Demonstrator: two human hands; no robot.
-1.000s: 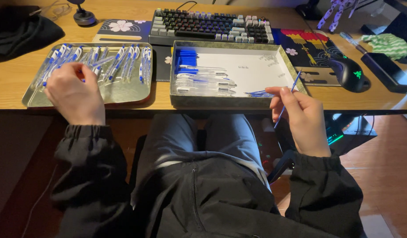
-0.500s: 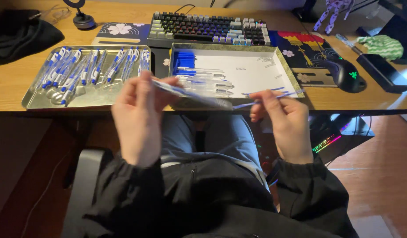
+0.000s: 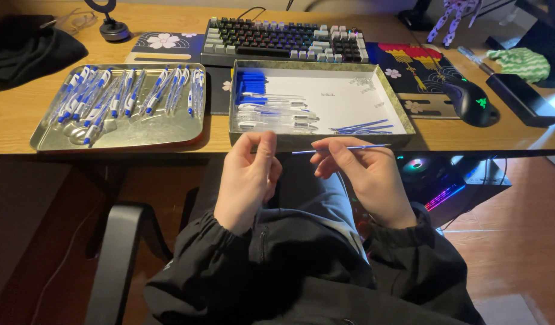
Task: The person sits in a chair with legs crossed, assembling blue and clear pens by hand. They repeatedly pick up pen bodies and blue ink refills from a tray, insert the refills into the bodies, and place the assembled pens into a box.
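From my head camera, my right hand (image 3: 364, 180) pinches a thin blue pen refill (image 3: 340, 148) between thumb and fingertips, holding it level just in front of the near wall of the shallow white-lined box (image 3: 316, 139). My left hand (image 3: 247, 180) hangs beside it, fingers curled and thumb raised; whether they grip a clear pen barrel I cannot tell. Inside the box lie clear barrels (image 3: 276, 114), blue caps (image 3: 250, 83) and loose refills (image 3: 363, 127). Left of the box, a metal tray (image 3: 118, 137) holds assembled pens (image 3: 118, 96). Behind the box sits a keyboard (image 3: 283, 39).
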